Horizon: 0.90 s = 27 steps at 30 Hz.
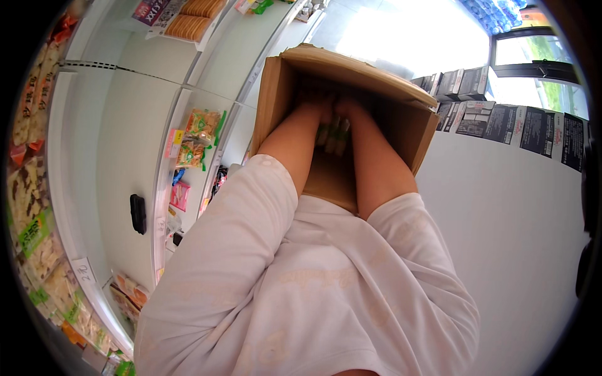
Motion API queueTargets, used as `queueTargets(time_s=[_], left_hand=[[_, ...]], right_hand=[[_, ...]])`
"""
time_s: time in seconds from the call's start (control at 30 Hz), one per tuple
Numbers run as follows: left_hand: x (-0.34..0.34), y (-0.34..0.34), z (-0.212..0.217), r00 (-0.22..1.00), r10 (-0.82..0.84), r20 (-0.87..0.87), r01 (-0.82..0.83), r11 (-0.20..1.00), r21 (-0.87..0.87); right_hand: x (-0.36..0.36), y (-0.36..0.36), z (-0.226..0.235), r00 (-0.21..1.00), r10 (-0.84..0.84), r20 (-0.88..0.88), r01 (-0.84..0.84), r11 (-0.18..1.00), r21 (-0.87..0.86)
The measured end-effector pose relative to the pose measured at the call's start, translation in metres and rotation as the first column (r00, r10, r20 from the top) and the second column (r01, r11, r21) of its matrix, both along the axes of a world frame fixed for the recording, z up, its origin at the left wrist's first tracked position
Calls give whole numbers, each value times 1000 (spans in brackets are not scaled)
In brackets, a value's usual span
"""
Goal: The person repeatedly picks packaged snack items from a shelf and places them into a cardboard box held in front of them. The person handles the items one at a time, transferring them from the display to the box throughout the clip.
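Observation:
Both my arms reach into an open cardboard box (401, 125) in front of me, its opening facing me. My left hand (321, 102) is deep in the box's shadow, near its far end. My right hand (347, 106) is close beside it, also in the dark. Just below the hands, a few small pale packets with green parts (333, 135) lie inside the box. Whether either hand touches them is too dark to make out, and the fingers of both hands are hidden.
White shelves (182, 119) on the left bear bagged snacks (204, 125) and a tray of round biscuits (195, 19). A black object (138, 214) is on a shelf. To the right, dark boxes (501, 122) line a white surface (501, 207); blue-wrapped bottles (495, 12) stand farther back.

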<state>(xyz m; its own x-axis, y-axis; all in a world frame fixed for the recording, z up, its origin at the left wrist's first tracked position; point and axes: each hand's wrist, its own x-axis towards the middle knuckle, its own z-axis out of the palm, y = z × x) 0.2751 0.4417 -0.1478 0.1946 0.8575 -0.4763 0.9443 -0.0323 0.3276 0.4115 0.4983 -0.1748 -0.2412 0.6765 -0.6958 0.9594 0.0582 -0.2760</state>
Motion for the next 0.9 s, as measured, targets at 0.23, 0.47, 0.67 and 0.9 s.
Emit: queueTargets(time_s=[0.23, 0.47, 0.67, 0.9], left_hand=[[-5, 35, 9, 976, -154, 154, 200, 911, -361], [-13, 12, 11, 985, -31, 170, 75, 963, -257], [-14, -2, 7, 992, 6, 129, 9, 994, -110], [-13, 16, -15, 986, -2, 165, 23, 991, -129]], right_hand=[[13, -10, -69, 999, -30, -34, 34, 988, 152], [-27, -5, 53, 984, 173, 54, -163, 975, -151], [-72, -41, 270, 945, 314, -88, -322, 942, -99], [-7, -51, 367, 732, 542, -413, 87, 526, 846]])
